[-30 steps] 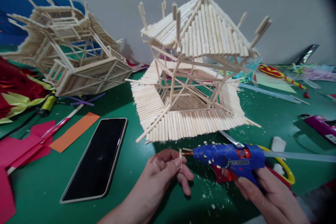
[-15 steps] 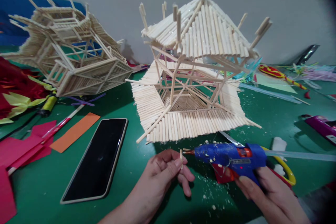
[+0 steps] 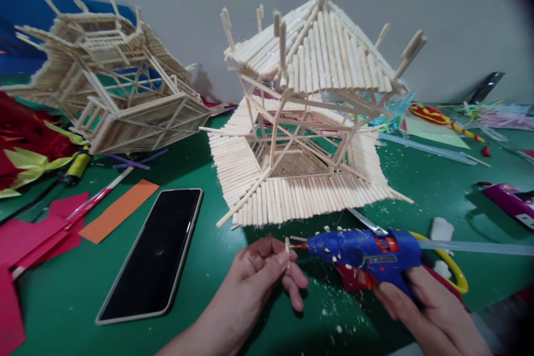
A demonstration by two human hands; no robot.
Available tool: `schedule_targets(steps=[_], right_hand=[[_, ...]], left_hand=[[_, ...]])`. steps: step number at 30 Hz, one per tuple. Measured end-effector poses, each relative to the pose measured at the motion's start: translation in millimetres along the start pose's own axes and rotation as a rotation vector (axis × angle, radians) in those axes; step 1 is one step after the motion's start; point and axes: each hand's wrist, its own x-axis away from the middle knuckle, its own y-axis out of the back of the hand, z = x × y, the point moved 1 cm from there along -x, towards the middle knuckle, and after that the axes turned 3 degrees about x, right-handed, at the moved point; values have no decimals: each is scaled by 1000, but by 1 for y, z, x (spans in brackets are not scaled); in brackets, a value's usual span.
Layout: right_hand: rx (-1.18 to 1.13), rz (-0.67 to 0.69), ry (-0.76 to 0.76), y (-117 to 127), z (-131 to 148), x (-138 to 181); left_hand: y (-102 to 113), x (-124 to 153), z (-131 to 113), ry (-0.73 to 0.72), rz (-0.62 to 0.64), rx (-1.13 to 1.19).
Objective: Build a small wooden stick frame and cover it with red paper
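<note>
Between the thumb and fingers of my left hand (image 3: 261,278), a short wooden stick (image 3: 287,253) is pinched nearly upright. My right hand (image 3: 429,306) is wrapped round the handle of a blue glue gun (image 3: 362,250), fingers at its red trigger. The gun's nozzle points left and is at the stick, seeming to touch it. A clear glue stick (image 3: 475,247) juts from the gun's rear. Behind my hands stands a pagoda-like model (image 3: 300,197) built of wooden sticks, with a pointed upper roof and a wide lower one.
A phone (image 3: 152,256) lies left of my hands beside an orange paper strip (image 3: 120,210). Another stick model (image 3: 146,111) rests at the back left. Scissors with yellow handles (image 3: 456,272) lie behind the glue gun. A purple tool (image 3: 511,203) is at far right.
Both hands keep almost the same pose, with the nozzle still at the short stick. The view has shifted very slightly.
</note>
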Motion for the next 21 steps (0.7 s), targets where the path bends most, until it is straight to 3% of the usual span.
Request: schedule_targets(steps=[11,15,19,21], right_hand=[[3,2,102,2,-9,-5],[-164,23,-38,-1,-14,-3],[-592,134,-284,-6,-12,-1],[-752,109,-377,-7,-13,0]], left_hand=[[0,0,-1,-11,9,11],[0,0,0,-8,18,13],[0,0,0,-2,9,8],[0,0,0,2,-1,6]])
